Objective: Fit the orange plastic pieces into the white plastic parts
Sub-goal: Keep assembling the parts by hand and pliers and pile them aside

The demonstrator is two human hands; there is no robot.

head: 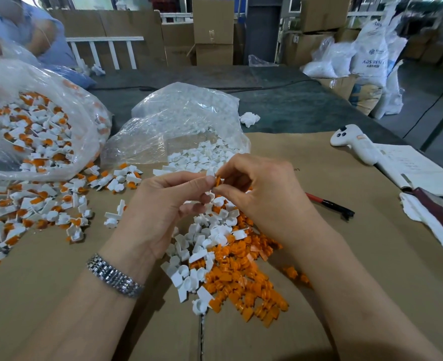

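Observation:
My right hand (pixel 262 194) pinches a small orange piece (pixel 218 181) between thumb and forefinger. My left hand (pixel 163 204) holds a white part (pixel 211 196) in its curled fingers, right against the orange piece, above the cardboard. Below the hands lies a heap of loose orange pieces (pixel 244 280) with a heap of white parts (pixel 202 246) on its left side. More white parts spill from a clear bag (pixel 186 123) behind the hands.
Fitted white-and-orange parts (pixel 40 207) lie spread at the left and fill a big clear bag (pixel 35 131). At the right are a red-and-black pen (pixel 330 204), a white controller (pixel 353 142) and a notebook (pixel 418 170). Another person sits at the far left.

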